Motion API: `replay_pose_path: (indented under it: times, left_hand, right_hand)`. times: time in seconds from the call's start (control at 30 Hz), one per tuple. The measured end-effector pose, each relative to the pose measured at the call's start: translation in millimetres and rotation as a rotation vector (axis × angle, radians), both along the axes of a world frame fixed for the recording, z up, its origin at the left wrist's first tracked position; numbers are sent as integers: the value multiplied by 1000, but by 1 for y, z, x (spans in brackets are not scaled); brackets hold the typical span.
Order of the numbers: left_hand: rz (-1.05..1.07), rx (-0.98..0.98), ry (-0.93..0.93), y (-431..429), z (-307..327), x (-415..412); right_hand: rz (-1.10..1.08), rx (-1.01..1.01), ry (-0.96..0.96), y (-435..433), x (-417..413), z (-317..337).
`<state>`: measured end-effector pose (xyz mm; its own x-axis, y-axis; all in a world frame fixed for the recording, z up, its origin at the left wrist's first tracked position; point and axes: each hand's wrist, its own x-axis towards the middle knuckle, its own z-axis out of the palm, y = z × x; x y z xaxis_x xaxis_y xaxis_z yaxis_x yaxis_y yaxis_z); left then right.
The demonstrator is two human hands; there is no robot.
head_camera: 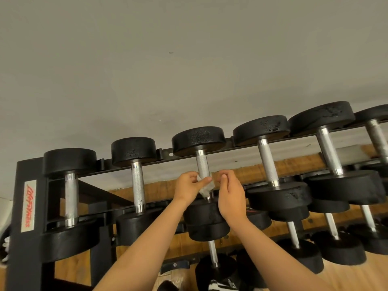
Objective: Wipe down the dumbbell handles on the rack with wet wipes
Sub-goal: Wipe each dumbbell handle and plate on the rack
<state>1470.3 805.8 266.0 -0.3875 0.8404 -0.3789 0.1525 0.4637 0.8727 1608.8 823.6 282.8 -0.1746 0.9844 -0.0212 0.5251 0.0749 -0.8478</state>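
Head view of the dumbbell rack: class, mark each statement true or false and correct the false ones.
1. The left hand holds a wet wipe at a top-row dumbbell handle. True.
2. That handle belongs to the leftmost dumbbell. False: it is the third from the left.
3. The rack label has red lettering. True.
4. The right hand rests down on the floor. False: it is raised beside the same handle, close to the wipe.
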Motion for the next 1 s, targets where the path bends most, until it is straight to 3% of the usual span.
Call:
replay_pose_path:
  times: [0.13,0.33,0.53,0.9,1.0]
  left_hand:
    - [-110,-52,17,-9,-4,-8]
    - [82,70,-11,11,12,-4]
    - [196,42,-334,-12,-1,-3]
    - [10,-28,-209,1,1,4]
    - [67,8,-145,-4,-3,5]
  right_hand:
    - [10,4,-5,-1,0,1]
    - [1,-15,-5,-1,0,3]
    - [-7,-24,3,-1,0,2]
    - [-1,-31,3,-1,0,2]
    - [0,-29,1,0,0,1]
